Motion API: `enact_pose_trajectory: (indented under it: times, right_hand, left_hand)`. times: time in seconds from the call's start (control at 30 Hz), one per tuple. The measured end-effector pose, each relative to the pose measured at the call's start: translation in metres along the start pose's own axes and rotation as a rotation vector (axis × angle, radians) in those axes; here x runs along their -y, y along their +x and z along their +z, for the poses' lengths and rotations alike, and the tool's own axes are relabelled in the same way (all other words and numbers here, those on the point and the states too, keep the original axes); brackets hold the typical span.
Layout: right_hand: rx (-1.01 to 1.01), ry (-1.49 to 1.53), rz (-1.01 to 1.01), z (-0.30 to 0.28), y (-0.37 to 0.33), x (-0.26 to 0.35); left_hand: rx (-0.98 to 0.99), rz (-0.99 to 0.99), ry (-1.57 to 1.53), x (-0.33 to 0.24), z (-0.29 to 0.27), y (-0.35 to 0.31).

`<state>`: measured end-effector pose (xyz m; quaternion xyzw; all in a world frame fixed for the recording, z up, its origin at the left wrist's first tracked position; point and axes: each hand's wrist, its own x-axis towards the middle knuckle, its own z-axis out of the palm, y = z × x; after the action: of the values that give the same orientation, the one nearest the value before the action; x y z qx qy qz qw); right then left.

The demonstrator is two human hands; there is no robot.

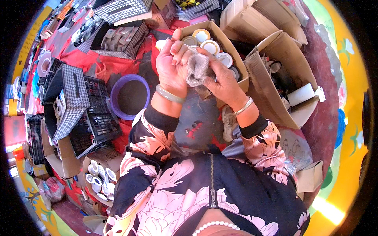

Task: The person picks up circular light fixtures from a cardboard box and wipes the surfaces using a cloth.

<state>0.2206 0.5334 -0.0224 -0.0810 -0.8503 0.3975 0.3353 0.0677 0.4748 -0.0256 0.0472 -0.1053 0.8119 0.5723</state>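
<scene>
1. A grey fluffy tuft (197, 70) is held between the two hands, raised in front of the chest.
2. The left hand (173, 65) is closed narrowly on the tuft's left side, with the fingers curled over its top; a pale green bangle (169, 94) is worn on that wrist.
3. The right hand (220, 80) is wrapped around the tuft from the right and below, so that its lower part is hidden; a silver bracelet (244, 106) is seen on that wrist.
4. Just beyond the hands an open cardboard box (236, 51) of round white-and-gold lids is placed.
5. To the left of the left hand, near it, a purple bowl (129, 96) is set on the red cloth (106, 65).
6. Right of the right hand a larger open carton (283, 114) is found.
7. Further left of the bowl, patterned black-and-white baskets (73, 98) are stacked.
</scene>
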Motion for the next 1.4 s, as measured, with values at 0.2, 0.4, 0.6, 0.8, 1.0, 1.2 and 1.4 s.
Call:
enact_pose_trajectory:
  times: [0.2, 0.4, 0.6, 0.8, 1.0, 1.2, 1.4]
  right_hand:
    - [-0.206, -0.022, 0.115, 0.015, -0.012, -0.003]
    - [-0.396, 0.875, 0.557, 0.002, -0.003, 0.007]
    - [-0.433, 0.726, 0.583, -0.015, -0.001, 0.001]
    - [-0.470, 0.418, 0.653, -0.039, -0.017, -0.064]
    - [-0.552, 0.780, 0.803, -0.083, -0.005, -0.031]
    - [-0.495, 0.601, 0.610, -0.075, -0.005, -0.009]
    - [-0.243, -0.233, 0.151, -0.002, -0.005, 0.021]
  left_hand:
    - [-0.006, 0.023, 0.106, 0.011, -0.002, 0.003]
    - [0.033, 0.075, 0.660, 0.026, 0.010, -0.001]
    - [-0.031, -0.133, 0.863, 0.047, 0.016, -0.011]
    - [-0.040, -0.083, 0.758, 0.053, 0.006, -0.009]
    - [-0.094, -0.022, 0.876, 0.052, 0.000, -0.008]
    - [-0.259, 0.213, 1.248, 0.050, -0.004, -0.004]
    - [-0.277, 0.258, 0.815, 0.053, -0.006, -0.006]
